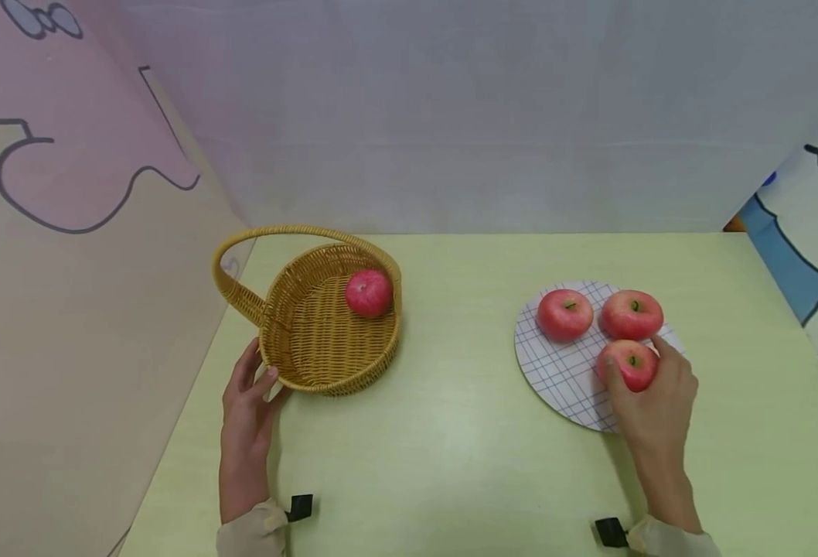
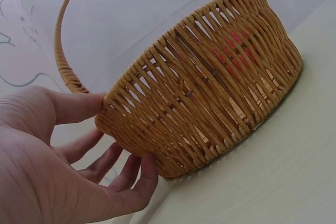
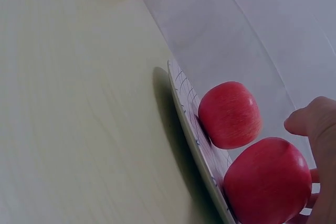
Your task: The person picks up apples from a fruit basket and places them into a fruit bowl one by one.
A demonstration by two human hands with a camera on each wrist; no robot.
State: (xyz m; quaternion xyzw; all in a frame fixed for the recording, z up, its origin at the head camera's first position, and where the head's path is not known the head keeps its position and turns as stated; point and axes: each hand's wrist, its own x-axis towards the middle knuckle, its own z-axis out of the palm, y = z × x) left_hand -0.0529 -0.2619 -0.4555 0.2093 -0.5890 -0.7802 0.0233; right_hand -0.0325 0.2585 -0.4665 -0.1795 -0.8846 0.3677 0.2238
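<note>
On the left stands a round wicker basket [image 1: 332, 333] with a tall handle and one red apple [image 1: 369, 293] inside. My left hand [image 1: 247, 410] holds the basket's near left side, thumb at the rim [image 2: 105, 100] and fingers bent against the outer weave. Three red apples lie on a round white plate with a blue grid [image 1: 555, 371]. Around the nearest apple [image 1: 635, 363] my right hand [image 1: 656, 402] is spread, thumb on one side and fingers on the other. The right wrist view shows a gap between thumb and apple [image 3: 268, 182]. Part of the plate is hidden under this hand.
Behind the nearest apple lie the left apple [image 1: 565, 315] and the far right apple [image 1: 632, 314], close together. The pale table [image 1: 451, 433] ends at a grey cloth wall [image 1: 478, 116]. A cartoon-printed sheet [image 1: 68, 309] borders the left side.
</note>
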